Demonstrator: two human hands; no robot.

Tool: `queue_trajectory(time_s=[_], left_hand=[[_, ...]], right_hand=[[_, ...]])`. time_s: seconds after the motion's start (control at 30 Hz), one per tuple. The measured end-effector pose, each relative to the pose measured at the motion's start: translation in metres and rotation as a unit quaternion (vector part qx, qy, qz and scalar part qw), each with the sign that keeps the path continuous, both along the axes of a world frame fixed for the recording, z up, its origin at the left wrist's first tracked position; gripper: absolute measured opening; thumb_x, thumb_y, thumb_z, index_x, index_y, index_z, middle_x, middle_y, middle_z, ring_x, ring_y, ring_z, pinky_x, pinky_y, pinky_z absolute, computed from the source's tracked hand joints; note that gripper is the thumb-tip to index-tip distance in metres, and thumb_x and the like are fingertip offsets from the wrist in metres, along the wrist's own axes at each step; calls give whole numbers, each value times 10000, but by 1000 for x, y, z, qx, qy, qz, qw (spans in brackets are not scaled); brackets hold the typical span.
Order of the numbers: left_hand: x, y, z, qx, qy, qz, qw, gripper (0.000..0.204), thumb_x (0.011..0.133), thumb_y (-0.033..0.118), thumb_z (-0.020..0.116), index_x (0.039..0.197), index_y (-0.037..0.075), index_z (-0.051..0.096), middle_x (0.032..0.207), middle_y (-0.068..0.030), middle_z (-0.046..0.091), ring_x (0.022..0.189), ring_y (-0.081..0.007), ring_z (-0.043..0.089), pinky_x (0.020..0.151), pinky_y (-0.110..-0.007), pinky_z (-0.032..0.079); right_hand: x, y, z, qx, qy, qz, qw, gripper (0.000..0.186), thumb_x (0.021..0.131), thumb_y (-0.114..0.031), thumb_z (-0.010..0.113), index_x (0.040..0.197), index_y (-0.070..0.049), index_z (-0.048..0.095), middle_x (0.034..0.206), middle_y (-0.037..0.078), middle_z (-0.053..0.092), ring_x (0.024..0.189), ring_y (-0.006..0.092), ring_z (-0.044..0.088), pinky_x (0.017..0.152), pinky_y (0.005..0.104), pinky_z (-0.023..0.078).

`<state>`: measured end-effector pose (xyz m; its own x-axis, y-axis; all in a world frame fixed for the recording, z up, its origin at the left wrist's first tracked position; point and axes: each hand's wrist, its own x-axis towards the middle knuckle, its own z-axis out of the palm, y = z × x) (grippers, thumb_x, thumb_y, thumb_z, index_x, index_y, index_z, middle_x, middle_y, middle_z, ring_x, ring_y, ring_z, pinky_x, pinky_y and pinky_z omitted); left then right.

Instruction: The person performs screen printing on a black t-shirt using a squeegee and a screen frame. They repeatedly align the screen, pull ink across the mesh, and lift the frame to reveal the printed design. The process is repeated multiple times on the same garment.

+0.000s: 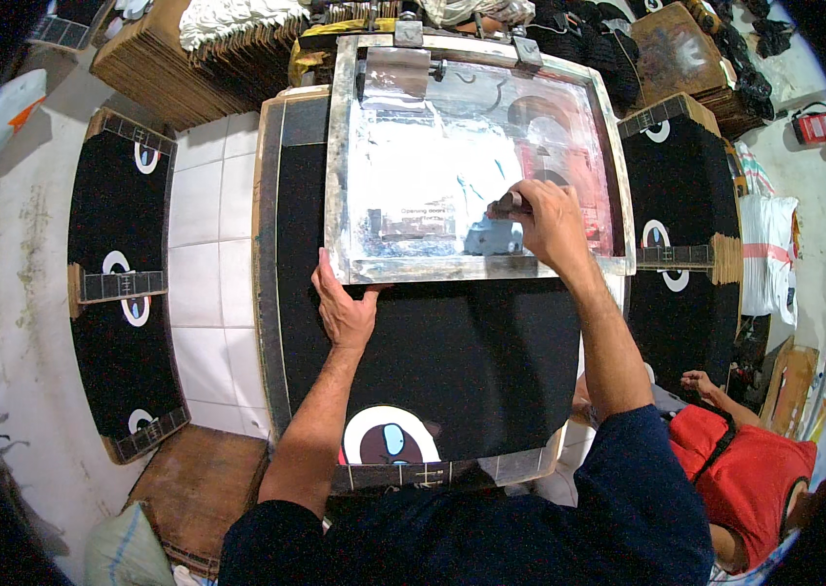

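Note:
A screen printing frame (472,269) lies over black fabric (433,342) on a board before me. Its mesh carries a broad patch of white ink (423,146), with reddish staining toward the right. My right hand (555,223) is closed round the dark handle of a squeegee (509,205), over the near right part of the mesh; the fingers partly hide the tool. At the near left corner of the frame, my left hand (343,308) grips the wood, thumb along the near edge. A printed cartoon eye (393,437) shows on the fabric nearest me.
Boards with black printed fabric stand at left (125,239) and right (681,186). Metal clamps (527,54) sit on the frame's far edge. Behind are stacked brown boards (188,73) and bundled cloth (242,24). A person in a red top (755,464) is close at my right.

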<state>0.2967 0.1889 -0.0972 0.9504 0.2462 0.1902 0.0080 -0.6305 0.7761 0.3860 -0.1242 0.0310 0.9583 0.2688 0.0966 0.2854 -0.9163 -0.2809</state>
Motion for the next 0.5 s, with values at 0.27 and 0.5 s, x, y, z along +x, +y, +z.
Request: queue_trajectory(time_s=[0.27, 0.5], left_hand=[[-1, 3, -9, 65, -6, -14, 998, 1104, 803, 257, 889, 1618, 94, 161, 1399, -236, 425, 1228, -434, 567, 928, -523, 562], [-1, 4, -12, 89, -10, -10, 996, 1088, 810, 261, 885, 1611, 85, 169, 1380, -237, 421, 1243, -433, 550, 956, -532, 548]], right_hand=[[43, -4, -14, -51, 38, 49, 997, 348, 780, -89, 754, 1115, -148, 683, 975, 71, 744, 972, 297, 687, 838, 474, 418], [191, -2, -31, -69, 20, 20, 997, 406, 786, -215, 821, 1158, -112, 693, 1027, 158, 751, 977, 391, 718, 819, 519, 550]])
